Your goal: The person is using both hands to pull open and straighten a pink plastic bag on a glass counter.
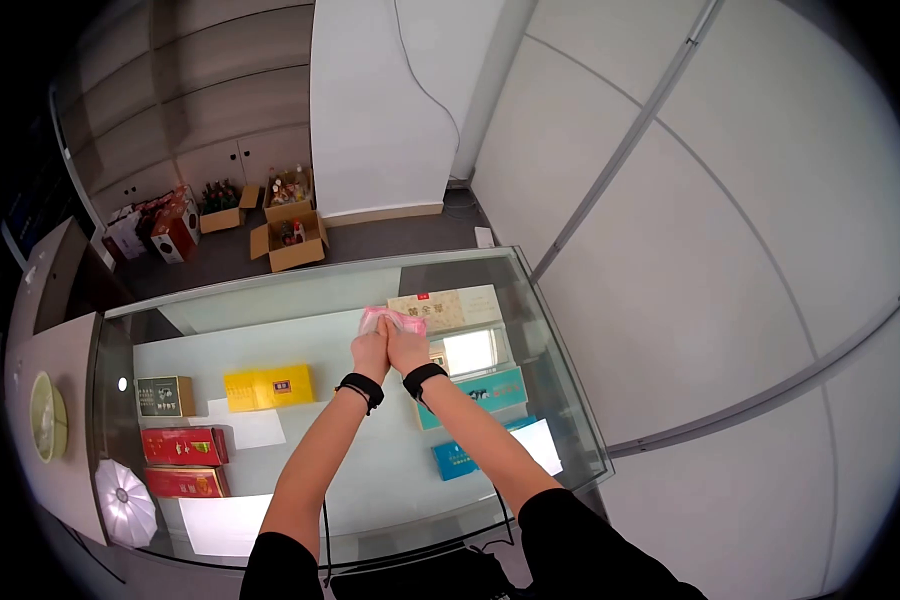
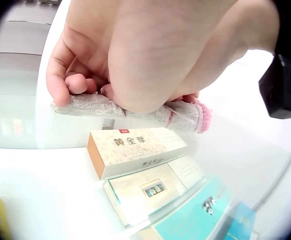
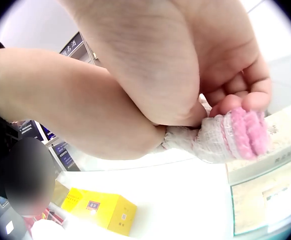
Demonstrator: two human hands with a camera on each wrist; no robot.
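Observation:
A white gauzy cloth with pink edging (image 1: 411, 322) is rolled or bunched lengthwise above the glass counter. The left hand (image 1: 370, 352) and the right hand (image 1: 407, 350) grip it side by side, close together. In the left wrist view the left hand (image 2: 135, 55) curls its fingers round the cloth roll (image 2: 185, 115), whose pink end sticks out on the right. From the right wrist, the right hand (image 3: 205, 65) has curled fingers on the cloth (image 3: 215, 140) near its fluffy pink end. Parts of the roll are hidden behind the palms.
Inside the glass display counter (image 1: 360, 500) lie a yellow box (image 1: 269, 387), red boxes (image 1: 184, 446), a cream box (image 1: 444, 308), a teal box (image 1: 480, 397) and a blue box (image 1: 455, 461). A green basket (image 1: 48, 417) stands at the left. Open cartons (image 1: 290, 246) sit on the floor beyond.

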